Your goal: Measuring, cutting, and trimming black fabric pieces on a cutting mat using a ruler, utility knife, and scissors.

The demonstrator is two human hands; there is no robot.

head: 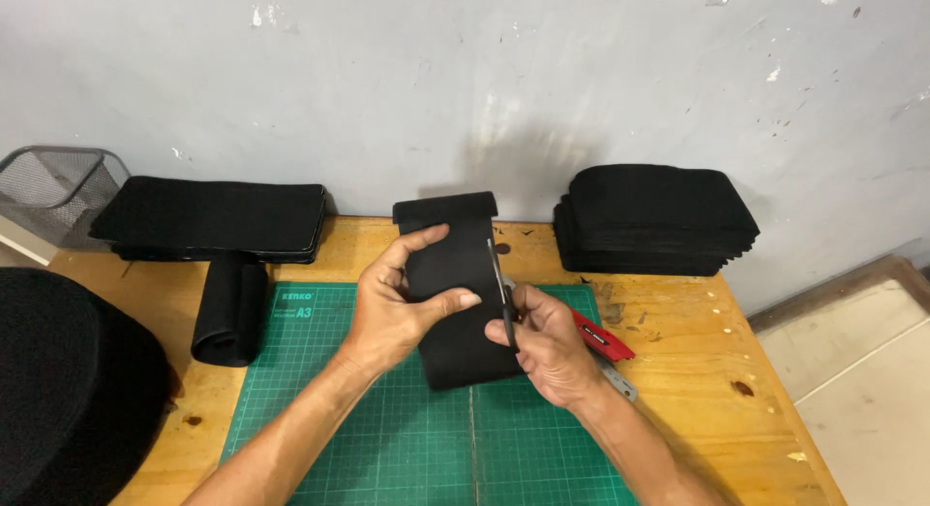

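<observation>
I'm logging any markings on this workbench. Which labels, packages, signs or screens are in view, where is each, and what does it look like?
Cutting mat: green with a pale grid, flat on the wooden table; a small pale printed marking sits in its upper left corner.
Red tool: lies right of the right hand, with a small dark label patch on its body.
No packages, signs or screens show.
</observation>
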